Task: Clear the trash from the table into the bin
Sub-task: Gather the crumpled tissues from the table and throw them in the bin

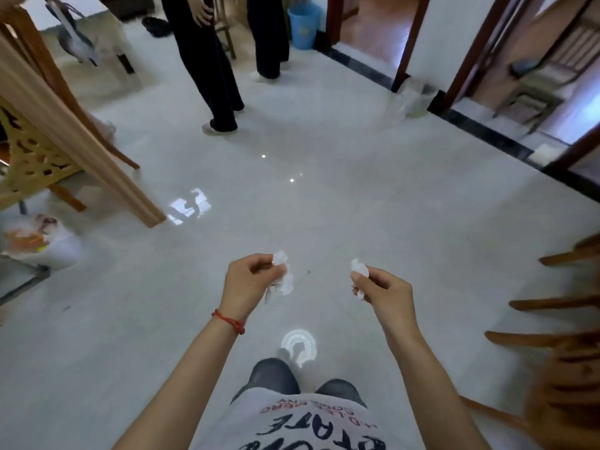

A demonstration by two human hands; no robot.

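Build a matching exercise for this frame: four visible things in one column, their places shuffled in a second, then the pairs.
Things:
1. left hand
2. blue bin
3. white bin
4. red string bracelet

Places:
A. far end of the floor, by a doorway
B. left wrist
C. left, near the table leg
D. closed on crumpled tissue

Pairs: 1-D, 2-A, 3-C, 4-B

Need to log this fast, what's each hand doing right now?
Left hand: closed on a crumpled white tissue.
Right hand: closed on a smaller white tissue wad.
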